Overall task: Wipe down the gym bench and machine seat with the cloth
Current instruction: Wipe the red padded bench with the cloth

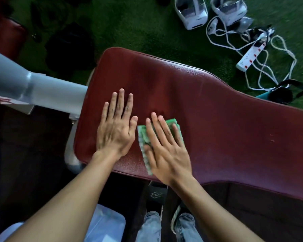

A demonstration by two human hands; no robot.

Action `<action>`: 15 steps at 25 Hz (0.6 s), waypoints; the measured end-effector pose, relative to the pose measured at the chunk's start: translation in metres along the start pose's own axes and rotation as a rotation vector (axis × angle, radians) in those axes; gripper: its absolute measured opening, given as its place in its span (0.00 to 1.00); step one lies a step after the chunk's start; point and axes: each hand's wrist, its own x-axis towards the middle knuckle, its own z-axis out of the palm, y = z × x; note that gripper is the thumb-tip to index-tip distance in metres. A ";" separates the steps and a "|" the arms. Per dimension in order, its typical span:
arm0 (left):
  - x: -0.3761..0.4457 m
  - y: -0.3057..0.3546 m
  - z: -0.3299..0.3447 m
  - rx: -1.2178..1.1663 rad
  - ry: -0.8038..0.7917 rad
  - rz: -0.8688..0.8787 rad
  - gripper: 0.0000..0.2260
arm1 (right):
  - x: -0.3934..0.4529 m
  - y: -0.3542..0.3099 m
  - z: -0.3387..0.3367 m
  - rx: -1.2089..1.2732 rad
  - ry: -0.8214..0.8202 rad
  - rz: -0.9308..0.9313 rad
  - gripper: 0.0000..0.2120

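A dark red padded gym bench (208,109) fills the middle of the head view, wide at the left and running off to the right. A green patterned cloth (142,137) lies flat on its near left part. My right hand (164,147) presses flat on the cloth with fingers spread, covering most of it. My left hand (117,126) rests flat on the bare pad just left of the cloth, fingers apart, holding nothing.
A grey metal frame tube (33,88) meets the bench at the left. On the green turf behind lie two white devices (191,13), tangled white cables and a power strip (250,55). A black-and-teal item (280,93) sits by the far edge. My jeans and shoes (166,222) show below.
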 end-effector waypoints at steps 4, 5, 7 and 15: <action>-0.002 0.000 0.001 0.028 -0.001 -0.006 0.29 | -0.071 0.076 -0.004 -0.036 0.015 0.123 0.31; -0.003 0.002 0.001 0.040 0.002 -0.020 0.29 | -0.068 0.094 -0.006 -0.026 0.041 0.275 0.31; -0.002 0.012 0.000 0.014 0.011 -0.045 0.29 | -0.030 0.105 -0.009 0.043 0.138 0.632 0.32; 0.049 0.152 0.023 -0.111 -0.042 0.300 0.30 | -0.100 0.157 -0.010 -0.063 0.083 0.345 0.31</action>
